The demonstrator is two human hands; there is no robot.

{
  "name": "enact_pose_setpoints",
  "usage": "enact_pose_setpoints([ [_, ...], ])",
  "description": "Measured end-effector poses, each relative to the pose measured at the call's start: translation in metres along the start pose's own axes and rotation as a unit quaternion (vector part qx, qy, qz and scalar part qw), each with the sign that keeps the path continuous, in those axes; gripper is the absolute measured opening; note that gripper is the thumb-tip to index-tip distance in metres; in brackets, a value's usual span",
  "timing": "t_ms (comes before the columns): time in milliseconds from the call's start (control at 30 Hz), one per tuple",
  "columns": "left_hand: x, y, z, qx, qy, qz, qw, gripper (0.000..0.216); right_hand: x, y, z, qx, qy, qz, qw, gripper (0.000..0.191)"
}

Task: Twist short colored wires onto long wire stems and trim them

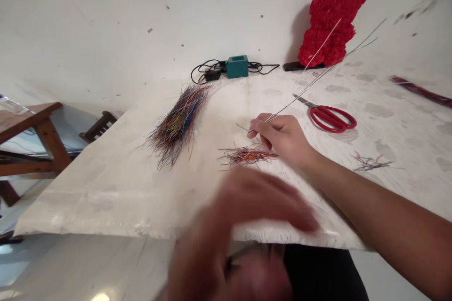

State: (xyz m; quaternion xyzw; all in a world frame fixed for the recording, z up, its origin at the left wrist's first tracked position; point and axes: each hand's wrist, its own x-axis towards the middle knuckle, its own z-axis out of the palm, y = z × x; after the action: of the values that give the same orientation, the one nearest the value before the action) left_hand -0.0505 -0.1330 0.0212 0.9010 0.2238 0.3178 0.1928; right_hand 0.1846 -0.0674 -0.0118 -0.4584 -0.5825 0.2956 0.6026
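Observation:
My right hand (273, 134) pinches several thin pale wires (314, 80) between thumb and fingers. Their long ends slant up and to the right, over the table. Just below that hand lies a small pile of short colored wires (247, 155). In the foreground my left hand (243, 211) is smeared by motion, above the table's front edge, and whether it holds anything cannot be made out. To the right of my right hand, scissors with red handles (332, 118) lie on the tablecloth. A large bundle of multicolored wires (180, 122) rests to the left.
Against the wall stand a teal box (238, 67) with black cables (212, 74) and a red ruffled piece (330, 23). Wire scraps (372, 163) and a dark bundle of strands (420, 90) lie at the right. A wooden table (45, 127) stands beyond the left edge.

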Motion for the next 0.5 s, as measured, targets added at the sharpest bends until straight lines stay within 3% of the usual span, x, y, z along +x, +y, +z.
enact_pose_setpoints([
  [100, 0.06, -0.035, -0.004, -0.005, 0.128, -0.011, 0.992, 0.02, 0.0, -0.002, 0.0, 0.0, -0.038, 0.014, 0.999, 0.047],
  [200, 0.088, -0.078, -0.002, 0.055, 0.089, 0.044, 0.994, 0.019, -0.001, -0.002, 0.001, -0.006, -0.075, 0.019, 0.997, 0.04],
  [333, 0.083, -0.113, 0.01, 0.037, 0.034, 0.07, 0.996, 0.019, -0.002, -0.001, 0.001, -0.004, -0.113, 0.017, 0.993, 0.036],
  [500, 0.073, -0.118, 0.018, -0.027, 0.03, 0.086, 0.995, 0.011, -0.005, -0.005, 0.003, -0.012, -0.14, 0.012, 0.99, 0.036],
])
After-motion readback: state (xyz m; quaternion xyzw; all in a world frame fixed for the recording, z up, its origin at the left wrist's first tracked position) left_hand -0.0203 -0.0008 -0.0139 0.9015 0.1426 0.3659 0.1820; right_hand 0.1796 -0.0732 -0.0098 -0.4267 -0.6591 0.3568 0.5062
